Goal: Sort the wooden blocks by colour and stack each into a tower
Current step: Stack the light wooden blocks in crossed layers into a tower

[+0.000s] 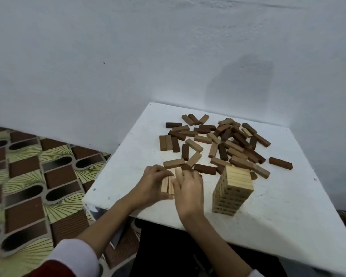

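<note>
**Wooden blocks: partly sorted, one pale tower standing**

Wooden blocks, pale set: a small group of light-coloured blocks lying side by side flat on the table, near its left front edge, is held between both hands. The left hand is curled round the group's left side, fingers over the far end and thumb at the near end. The right hand is laid against the group's right side, fingers bent over the top; the exact contact of its fingertips cannot be told.

Pale tower: a finished upright stack of light blocks in crossed layers is seen just right of the right hand, apart from it.

Loose pile: mid-brown and dark-brown blocks are scattered unsorted across the far half of the table, some overlapping. One dark block lies by itself at the right.

White table: square top, set against a pale wall.

Patterned floor: seen at the left.
</note>
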